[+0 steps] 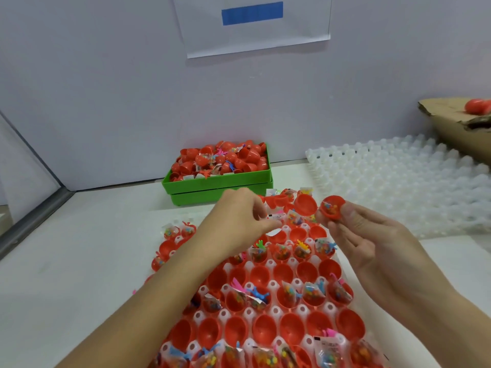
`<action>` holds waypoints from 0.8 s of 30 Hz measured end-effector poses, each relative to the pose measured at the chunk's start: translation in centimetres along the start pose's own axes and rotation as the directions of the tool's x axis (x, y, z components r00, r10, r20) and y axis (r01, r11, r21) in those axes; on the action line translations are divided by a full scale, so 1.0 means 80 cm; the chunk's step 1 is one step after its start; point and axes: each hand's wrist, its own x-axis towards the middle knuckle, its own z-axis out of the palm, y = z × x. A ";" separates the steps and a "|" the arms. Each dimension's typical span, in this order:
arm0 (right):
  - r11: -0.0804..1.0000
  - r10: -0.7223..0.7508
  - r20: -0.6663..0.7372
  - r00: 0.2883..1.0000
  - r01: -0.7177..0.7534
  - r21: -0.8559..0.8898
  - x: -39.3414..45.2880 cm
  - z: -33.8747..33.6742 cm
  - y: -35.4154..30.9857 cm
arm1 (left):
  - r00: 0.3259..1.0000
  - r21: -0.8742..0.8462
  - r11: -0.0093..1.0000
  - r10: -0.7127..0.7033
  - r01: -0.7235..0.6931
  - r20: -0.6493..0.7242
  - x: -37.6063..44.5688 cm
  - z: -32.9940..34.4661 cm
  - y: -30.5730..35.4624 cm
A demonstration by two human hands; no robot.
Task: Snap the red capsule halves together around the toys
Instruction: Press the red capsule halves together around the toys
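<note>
Red capsule halves (268, 296) fill the white tray (276, 312) in the head view, most open, many with toys (281, 252) inside. The right hand (372, 240) pinches one filled half (330, 208) above the tray's far end. The left hand (239, 219) reaches there, fingers curled; whether it holds something, I cannot tell. I judge nearly everything is left; one closed capsule (477, 106) lies on the cardboard (446, 120).

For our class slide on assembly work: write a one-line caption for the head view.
Right hand holds a toy-filled red plastic capsule half; left hand reaches over the white tray.
</note>
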 end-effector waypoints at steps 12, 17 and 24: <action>1.000 0.030 0.009 1.000 -0.030 0.010 -0.002 -0.001 -0.009 | 1.000 0.153 0.988 0.001 0.000 -0.007 0.014 0.017 0.018; 1.000 0.023 0.002 1.000 -0.023 0.018 0.000 -0.003 -0.010 | 0.977 -0.119 0.993 -0.044 0.020 -0.209 0.000 -0.021 0.006; 1.000 0.006 0.007 1.000 -0.006 0.007 0.002 -0.007 -0.011 | 0.961 -0.523 0.851 -0.187 0.054 -0.206 -0.013 -0.042 -0.023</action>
